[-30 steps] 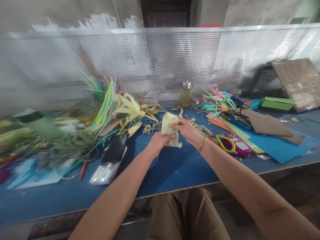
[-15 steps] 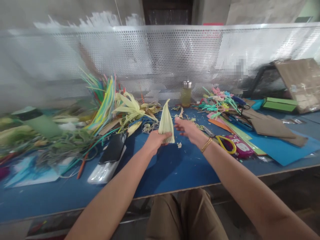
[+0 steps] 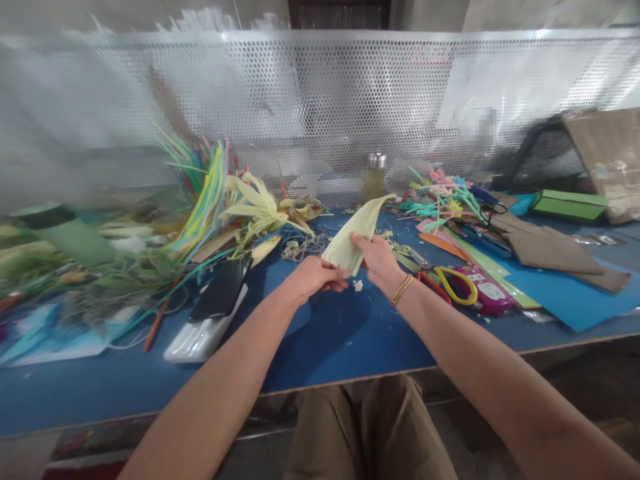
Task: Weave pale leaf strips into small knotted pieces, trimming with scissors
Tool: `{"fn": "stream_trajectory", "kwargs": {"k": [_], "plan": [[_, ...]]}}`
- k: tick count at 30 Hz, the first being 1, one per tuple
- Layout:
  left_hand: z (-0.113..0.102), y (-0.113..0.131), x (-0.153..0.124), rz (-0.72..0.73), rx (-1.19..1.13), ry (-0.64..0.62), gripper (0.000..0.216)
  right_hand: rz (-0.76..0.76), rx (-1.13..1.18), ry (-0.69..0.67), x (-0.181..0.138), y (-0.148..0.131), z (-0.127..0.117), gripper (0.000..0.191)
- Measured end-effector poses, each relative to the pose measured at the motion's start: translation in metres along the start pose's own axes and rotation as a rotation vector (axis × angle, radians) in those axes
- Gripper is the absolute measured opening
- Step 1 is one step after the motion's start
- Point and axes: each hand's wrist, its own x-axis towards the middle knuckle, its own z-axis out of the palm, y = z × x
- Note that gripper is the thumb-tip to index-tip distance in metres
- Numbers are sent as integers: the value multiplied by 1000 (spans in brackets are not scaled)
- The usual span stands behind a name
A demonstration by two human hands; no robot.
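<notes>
A pale green corn husk (image 3: 353, 237), broad at its base and tapering to a tip at the upper right, is held above the blue table. My left hand (image 3: 320, 277) pinches its lower left edge between thumb and fingers. On its right side, my right hand (image 3: 377, 257) grips it with the thumb on the near face; the fingers behind are hidden. A small white scrap (image 3: 358, 285) lies on the table just below the husk. Past my right wrist rest scissors (image 3: 457, 287) with yellow and red handles.
Left of my arms are a black phone (image 3: 220, 290), husks (image 3: 257, 207), pipe cleaners (image 3: 207, 187) and tangled green fibre (image 3: 125, 287). A bottle (image 3: 375, 177) stands behind. Right lie a purple case (image 3: 487, 291), coloured paper (image 3: 565, 300) and cardboard (image 3: 545, 253). A perforated metal screen (image 3: 330, 100) backs the table.
My right hand, apart from the husk before, has closed on its right side. The husk has tilted from upright over to the right.
</notes>
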Motion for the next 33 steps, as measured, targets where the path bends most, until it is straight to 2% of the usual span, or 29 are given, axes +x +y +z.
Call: {"fn": "stream_trajectory", "kwargs": {"k": [2,3,5,7,9,12,15,20,23,33], "plan": [[-5,0,-1,-7,89,-45,26,-140,-91,62,7,-1,-4,32],[-7,1,-1,23,112,-2,28,-211,-174,86,9,-2,-6,31],[-9,2,0,131,80,178,33,-329,-383,75,12,-3,-9,27],[-7,1,4,209,-11,311,37,-413,-566,2,9,-2,-9,23],[-2,-3,10,262,-92,358,39,-462,-650,-92,3,3,-5,21],[8,-14,21,377,-114,415,34,-429,-605,-188,-6,12,3,24],[13,-22,28,448,43,498,29,-340,-514,-210,-8,21,7,32],[9,-20,27,523,279,611,34,-401,-606,-84,-2,18,5,29],[3,-16,24,559,372,653,41,-445,-637,-60,1,13,2,29],[-8,-15,22,539,346,661,40,-419,-726,-3,-1,3,-2,34]]}}
